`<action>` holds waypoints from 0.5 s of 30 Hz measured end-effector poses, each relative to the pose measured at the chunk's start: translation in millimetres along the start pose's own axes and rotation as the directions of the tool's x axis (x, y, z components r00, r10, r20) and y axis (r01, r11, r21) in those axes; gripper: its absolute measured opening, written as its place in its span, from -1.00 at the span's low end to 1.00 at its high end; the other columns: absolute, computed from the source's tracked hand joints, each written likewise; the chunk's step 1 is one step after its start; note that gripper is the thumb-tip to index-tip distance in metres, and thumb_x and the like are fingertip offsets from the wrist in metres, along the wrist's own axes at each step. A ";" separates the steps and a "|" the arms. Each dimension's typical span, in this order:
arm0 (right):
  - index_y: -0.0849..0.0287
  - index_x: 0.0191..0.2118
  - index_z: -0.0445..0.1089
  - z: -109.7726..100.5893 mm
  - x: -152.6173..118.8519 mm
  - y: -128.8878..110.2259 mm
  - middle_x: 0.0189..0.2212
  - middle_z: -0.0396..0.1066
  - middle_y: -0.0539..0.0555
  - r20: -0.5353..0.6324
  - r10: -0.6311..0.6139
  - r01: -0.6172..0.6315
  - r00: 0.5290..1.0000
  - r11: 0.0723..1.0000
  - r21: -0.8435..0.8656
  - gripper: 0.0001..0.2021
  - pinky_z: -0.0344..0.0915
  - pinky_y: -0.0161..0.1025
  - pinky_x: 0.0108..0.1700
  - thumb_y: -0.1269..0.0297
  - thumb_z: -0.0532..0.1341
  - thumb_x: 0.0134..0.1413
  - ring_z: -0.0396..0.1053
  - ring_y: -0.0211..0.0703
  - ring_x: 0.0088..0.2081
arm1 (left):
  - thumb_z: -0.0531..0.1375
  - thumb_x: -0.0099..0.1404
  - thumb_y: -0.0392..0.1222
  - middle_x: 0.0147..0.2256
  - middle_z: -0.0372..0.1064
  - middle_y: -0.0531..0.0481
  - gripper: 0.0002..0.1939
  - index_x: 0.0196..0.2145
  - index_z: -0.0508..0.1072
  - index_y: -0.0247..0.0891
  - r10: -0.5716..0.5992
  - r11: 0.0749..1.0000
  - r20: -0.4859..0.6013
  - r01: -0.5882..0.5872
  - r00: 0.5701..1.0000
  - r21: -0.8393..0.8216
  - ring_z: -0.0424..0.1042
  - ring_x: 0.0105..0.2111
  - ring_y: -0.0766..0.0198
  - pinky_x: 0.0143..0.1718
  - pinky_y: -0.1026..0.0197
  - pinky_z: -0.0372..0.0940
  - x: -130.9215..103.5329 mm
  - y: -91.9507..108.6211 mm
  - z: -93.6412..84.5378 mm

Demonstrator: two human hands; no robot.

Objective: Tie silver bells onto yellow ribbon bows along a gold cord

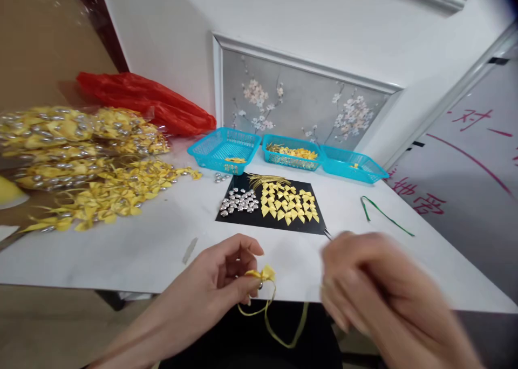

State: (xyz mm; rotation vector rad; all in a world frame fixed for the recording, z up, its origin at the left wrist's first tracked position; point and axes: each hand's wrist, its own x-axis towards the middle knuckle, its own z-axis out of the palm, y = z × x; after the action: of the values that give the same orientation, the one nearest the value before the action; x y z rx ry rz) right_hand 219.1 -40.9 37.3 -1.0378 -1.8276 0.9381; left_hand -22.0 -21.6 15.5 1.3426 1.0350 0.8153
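Observation:
My left hand (226, 277) is closed, pinching a yellow ribbon bow (267, 273) with a silver bead (260, 286) just under it. A thin yellow ribbon (279, 341) hangs from the bow and loops below the table edge. To the right, my right hand (364, 282) is raised and blurred, its fingers curled together; what they grip cannot be made out. Thin metal tips (327, 233) show beside its knuckles, held or lying behind it. Beyond both hands, a black mat (275, 226) carries silver beads (238, 202), rows of yellow bows (288, 203) and thin gold strands (267, 180).
Three blue baskets (224, 142) stand behind the mat, with yellow pieces inside. Finished-looking bow strings (109, 191) and bagged bundles (48, 142) pile up at left, near a red plastic bag (145, 102). A green ribbon (386, 216) lies right; a whiteboard (465, 158) stands beyond.

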 end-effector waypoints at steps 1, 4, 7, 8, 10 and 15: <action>0.00 -0.07 0.43 2.3 5.2 -3.3 -0.26 0.44 0.04 0.013 0.001 -0.001 1.000 1.000 -0.005 -0.83 0.37 -0.27 -0.36 0.23 0.09 0.46 0.38 -0.21 -0.36 | 0.24 0.32 -0.25 -0.36 0.32 0.17 -0.79 -0.10 0.39 -0.09 -0.014 1.000 0.027 0.014 1.000 0.006 0.37 -0.38 0.32 -0.37 0.27 0.30 -1.5 2.8 -0.3; 0.05 -0.15 0.43 9.8 23.1 -4.0 -0.36 0.35 -0.02 0.103 0.030 -0.025 0.994 0.999 -0.048 -0.85 0.22 -0.29 -0.41 0.29 0.10 0.41 0.27 -0.28 -0.44 | 0.22 0.35 -0.20 -0.34 0.33 0.16 -0.78 -0.05 0.38 -0.05 -0.036 0.998 0.075 0.032 0.997 0.060 0.36 -0.38 0.31 -0.37 0.25 0.30 -4.0 11.1 -1.0; 0.12 -0.26 0.42 17.8 32.6 2.7 -0.36 0.32 -0.05 0.225 0.124 -0.105 0.966 0.990 -0.095 -0.92 0.16 -0.32 -0.42 0.26 0.26 0.27 0.24 -0.33 -0.45 | 0.20 0.36 -0.17 -0.33 0.33 0.14 -0.79 -0.05 0.38 -0.03 -0.045 0.989 0.060 0.035 0.997 0.145 0.38 -0.35 0.27 -0.34 0.22 0.30 -2.1 17.3 -0.8; 0.13 -0.31 0.40 20.2 33.2 4.8 -0.38 0.31 -0.06 0.248 0.141 -0.118 0.959 0.988 -0.104 -0.90 0.15 -0.33 -0.42 0.27 0.27 0.24 0.24 -0.34 -0.44 | 0.20 0.36 -0.17 -0.33 0.34 0.13 -0.80 -0.05 0.39 -0.03 -0.048 0.985 0.053 0.039 0.997 0.165 0.38 -0.35 0.26 -0.34 0.21 0.31 -0.9 18.7 -0.4; 0.15 -0.40 0.34 24.2 32.1 8.0 -0.42 0.30 -0.08 0.259 0.139 -0.114 0.956 0.988 -0.109 -0.83 0.13 -0.34 -0.42 0.33 0.25 0.24 0.24 -0.34 -0.43 | 0.20 0.35 -0.16 -0.34 0.35 0.13 -0.81 -0.07 0.41 -0.03 -0.055 0.981 0.034 0.047 0.998 0.189 0.39 -0.36 0.26 -0.34 0.21 0.33 0.8 20.2 0.7; 0.16 -0.42 0.32 29.0 27.6 10.8 -0.47 0.25 -0.10 0.211 0.130 -0.126 0.969 0.992 -0.031 -0.79 0.09 -0.34 -0.46 0.32 0.19 0.29 0.17 -0.35 -0.47 | 0.23 0.35 -0.06 -0.32 0.51 0.08 -0.90 -0.20 0.49 -0.04 0.047 0.967 -0.051 -0.032 0.998 0.252 0.51 -0.30 0.23 -0.29 0.28 0.42 -6.5 12.8 2.9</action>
State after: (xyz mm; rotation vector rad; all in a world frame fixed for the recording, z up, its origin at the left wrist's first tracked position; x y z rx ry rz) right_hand 187.2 -17.8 24.3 -1.1128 -1.9633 1.1504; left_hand -20.3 -27.6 28.8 1.5661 1.1899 0.7741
